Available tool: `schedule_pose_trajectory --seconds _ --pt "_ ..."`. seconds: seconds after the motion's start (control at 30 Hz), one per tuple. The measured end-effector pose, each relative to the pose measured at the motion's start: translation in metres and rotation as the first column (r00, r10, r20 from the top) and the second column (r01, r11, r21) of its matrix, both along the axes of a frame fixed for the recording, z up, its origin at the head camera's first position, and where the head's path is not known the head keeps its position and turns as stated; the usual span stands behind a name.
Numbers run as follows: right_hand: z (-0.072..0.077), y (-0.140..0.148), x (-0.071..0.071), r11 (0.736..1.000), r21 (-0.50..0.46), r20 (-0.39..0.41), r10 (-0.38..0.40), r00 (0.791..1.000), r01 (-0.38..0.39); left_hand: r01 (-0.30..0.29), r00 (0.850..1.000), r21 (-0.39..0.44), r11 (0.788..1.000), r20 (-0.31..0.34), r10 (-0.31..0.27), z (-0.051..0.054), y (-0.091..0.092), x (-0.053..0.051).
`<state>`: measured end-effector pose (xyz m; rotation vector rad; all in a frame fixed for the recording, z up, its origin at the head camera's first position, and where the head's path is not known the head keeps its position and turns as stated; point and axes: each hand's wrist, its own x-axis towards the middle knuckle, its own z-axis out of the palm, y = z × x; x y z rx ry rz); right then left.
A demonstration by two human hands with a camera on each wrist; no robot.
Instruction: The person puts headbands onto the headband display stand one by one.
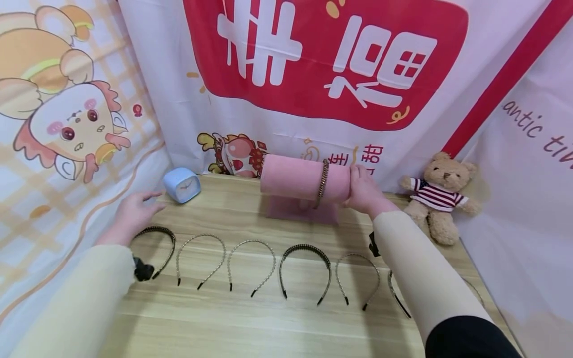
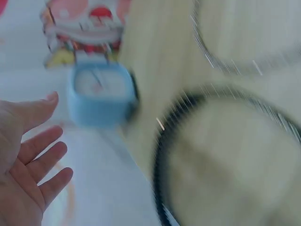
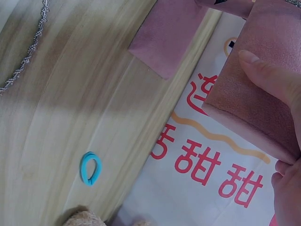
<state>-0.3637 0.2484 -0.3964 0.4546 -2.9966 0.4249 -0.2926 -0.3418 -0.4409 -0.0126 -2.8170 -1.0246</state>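
My right hand (image 1: 364, 191) grips the right end of a pink padded display roll (image 1: 288, 176) on a pink base. In the right wrist view the thumb lies along the roll's surface; the fingers are mostly hidden beyond its edge. A dark beaded headband (image 1: 323, 181) hangs round the roll near that hand. At the far left, my left hand (image 1: 134, 214) hovers with spread fingers, holding nothing. It is nearest the light blue clock (image 1: 182, 185) and a dark braided headband (image 1: 170, 238). The left wrist view is blurred.
Several headbands, among them a thin beaded one (image 1: 201, 235) and a dark wide one (image 1: 306, 246), lie in a row across the wooden table (image 1: 215, 323). A teddy bear (image 1: 440, 191) sits at the right. A turquoise hair tie (image 3: 90, 168) lies near it. Printed cloth stands behind.
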Motion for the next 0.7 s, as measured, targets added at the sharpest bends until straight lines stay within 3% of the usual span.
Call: schedule_pose_trajectory --seconds 0.17,0.33,0.57,0.7 --pt "0.0 -0.003 0.001 1.0 -0.016 -0.001 -0.006 1.0 0.006 -0.018 0.997 -0.058 0.998 0.069 0.022 -0.026 -0.035 0.023" --pt "0.001 -0.004 0.002 1.0 -0.013 -0.002 0.002 1.0 -0.002 0.011 0.99 -0.097 0.995 0.141 0.003 -0.046 -0.053 0.038" --pt "0.001 -0.004 0.002 1.0 -0.02 -0.002 0.001 1.0 -0.001 0.033 0.963 -0.156 0.987 0.268 0.01 -0.064 -0.062 0.042" --pt "0.0 -0.002 0.002 1.0 -0.016 -0.006 0.003 1.0 -0.003 0.0 0.956 -0.179 0.984 0.287 0.052 -0.068 -0.06 0.041"
